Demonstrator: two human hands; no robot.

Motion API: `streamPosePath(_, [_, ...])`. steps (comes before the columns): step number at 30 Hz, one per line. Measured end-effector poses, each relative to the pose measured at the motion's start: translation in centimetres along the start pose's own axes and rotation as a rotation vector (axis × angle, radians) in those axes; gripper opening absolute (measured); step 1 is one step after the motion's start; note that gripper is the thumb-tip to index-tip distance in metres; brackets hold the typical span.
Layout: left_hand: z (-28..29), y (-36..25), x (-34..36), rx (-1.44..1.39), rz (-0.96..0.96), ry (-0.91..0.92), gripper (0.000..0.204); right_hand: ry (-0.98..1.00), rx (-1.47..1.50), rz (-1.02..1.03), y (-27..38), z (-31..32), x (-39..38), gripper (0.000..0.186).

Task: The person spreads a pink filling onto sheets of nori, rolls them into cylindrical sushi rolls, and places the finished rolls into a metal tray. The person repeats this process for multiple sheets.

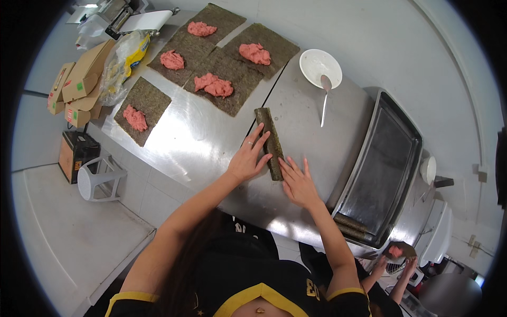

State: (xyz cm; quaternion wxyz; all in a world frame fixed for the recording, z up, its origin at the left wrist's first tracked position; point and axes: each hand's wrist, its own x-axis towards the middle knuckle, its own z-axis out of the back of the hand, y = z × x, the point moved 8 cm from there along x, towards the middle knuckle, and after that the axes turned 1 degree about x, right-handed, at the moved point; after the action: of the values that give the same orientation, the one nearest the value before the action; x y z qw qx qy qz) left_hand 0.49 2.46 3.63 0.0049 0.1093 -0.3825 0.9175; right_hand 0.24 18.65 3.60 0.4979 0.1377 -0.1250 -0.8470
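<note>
A dark green seaweed roll (273, 142) lies on the steel table, slanting from far left to near right. The outstretched fingers of my left hand (247, 159) rest across its middle from the left side. My right hand (300, 186) has its fingers spread, their tips touching the right side of the roll near its lower end. Any filling inside the roll is hidden. Beyond it, several flat seaweed sheets (232, 103) each carry a mound of pink minced paste (213, 85). One separate sheet (151, 96) with paste lies at the left.
A white bowl (311, 59) with a spoon (324, 103) leaning in it stands at the back. At right, a black tray (378, 164) holds finished-looking rolls (351, 224). Cardboard boxes (87, 74) and a plastic bag sit far left. Another person's hands (409, 267) hold a sheet, lower right.
</note>
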Motion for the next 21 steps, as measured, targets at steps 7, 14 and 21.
streamPosePath(7, [-0.1,0.1,0.0,0.004,0.013,0.040,0.062,-0.043,0.002,-0.019,0.2,0.2,-0.5,0.050])
streamPosePath(14, [-0.1,0.0,0.0,0.009,-0.032,0.018,0.064,-0.177,-0.040,0.028,-2.3,1.5,7.3,0.052])
streamPosePath(21, [-0.2,0.0,0.0,0.017,-0.027,0.035,0.063,-0.204,-0.075,0.101,-4.4,3.2,14.4,0.052])
